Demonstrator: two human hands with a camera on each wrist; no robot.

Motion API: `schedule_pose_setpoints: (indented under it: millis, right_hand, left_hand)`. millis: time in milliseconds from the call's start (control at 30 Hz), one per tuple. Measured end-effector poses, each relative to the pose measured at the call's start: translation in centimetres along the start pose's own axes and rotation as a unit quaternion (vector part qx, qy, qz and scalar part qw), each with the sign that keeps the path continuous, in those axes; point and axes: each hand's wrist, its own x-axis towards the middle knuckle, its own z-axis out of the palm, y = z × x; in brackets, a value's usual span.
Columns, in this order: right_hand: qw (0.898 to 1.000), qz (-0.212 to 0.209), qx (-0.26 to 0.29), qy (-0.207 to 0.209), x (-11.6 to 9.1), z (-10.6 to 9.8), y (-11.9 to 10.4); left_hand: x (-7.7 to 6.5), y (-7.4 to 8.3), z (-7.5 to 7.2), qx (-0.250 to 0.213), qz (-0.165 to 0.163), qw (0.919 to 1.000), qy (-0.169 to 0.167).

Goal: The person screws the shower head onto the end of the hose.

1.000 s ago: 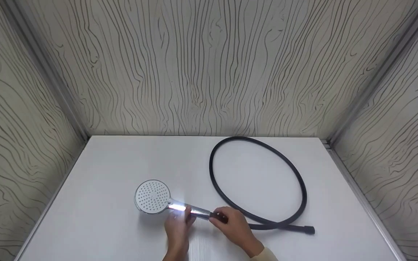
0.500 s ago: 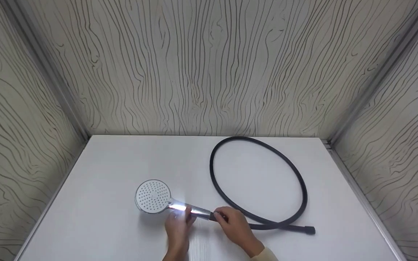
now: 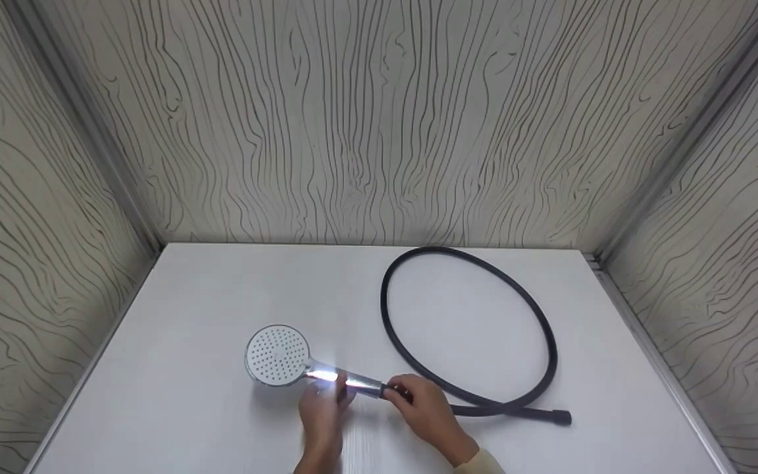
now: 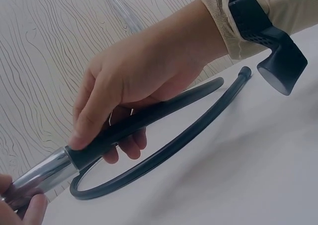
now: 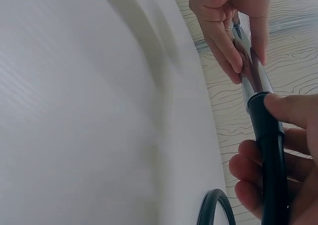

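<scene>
A chrome shower head (image 3: 277, 355) with a round, pale, dotted face is held just over the white table. My left hand (image 3: 322, 418) grips its shiny handle (image 4: 42, 178) between thumb and fingers. At the handle's lower end, my right hand (image 3: 422, 408) pinches the black end fitting of a shower hose (image 5: 268, 150), thumb on the collar and fingers curled beneath. The right wrist view shows the fitting in line with the handle and right against its chrome end. From there the black hose runs off to the right under my right hand.
The rest of the hose (image 3: 553, 355) lies in a large loop on the right of the white table (image 3: 208, 289). Its other end fitting (image 3: 561, 417) rests near the right side. Wood-patterned panels (image 3: 366, 125) rise behind and at both sides.
My right thumb and fingers shift slightly on the hose's end fitting at the handle. The left hand, shower head and hose loop stay practically in place.
</scene>
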Motion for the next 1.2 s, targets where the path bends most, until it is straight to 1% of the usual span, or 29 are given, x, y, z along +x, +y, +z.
schedule_pose_setpoints:
  millis: [100,300,433,533,667,767,900,1033,1200]
  right_hand:
    - [1.0,0.003,0.007,0.002,0.03,0.01,0.01]
    - [1.0,-0.006,0.014,0.001,0.03,0.05,0.05]
    - [1.0,0.002,0.007,-0.001,0.08,0.02,0.0]
    - [1.0,0.009,-0.001,-0.001,0.13,0.01,-0.07]
    - [1.0,0.011,0.008,-0.003,0.15,0.02,-0.08]
    - [1.0,0.01,0.019,-0.008,0.15,0.03,-0.03]
    - [1.0,0.008,0.013,-0.006,0.14,0.06,0.07]
    - [1.0,0.009,0.01,-0.003,0.12,0.12,0.12]
    - [1.0,0.011,0.02,-0.004,0.18,0.14,0.14]
  left_hand:
    - [-0.04,0.06,0.01,-0.006,-0.005,1.0,-0.001]
    - [-0.03,0.05,-0.03,-0.005,-0.01,0.9999,-0.01]
    - [-0.06,0.02,-0.04,-0.008,-0.008,0.9999,-0.002]
    - [-0.05,-0.04,-0.05,0.002,-0.011,0.9999,0.002]
    - [-0.01,-0.01,-0.08,0.015,-0.019,0.9997,-0.003]
    - [0.04,0.01,-0.11,0.013,-0.021,0.9997,-0.006]
    - [0.07,-0.01,-0.15,0.006,-0.02,0.9998,-0.006]
    - [0.13,-0.07,-0.19,0.012,-0.024,0.9996,-0.002]
    - [0.22,-0.09,-0.25,0.016,-0.029,0.9994,-0.003]
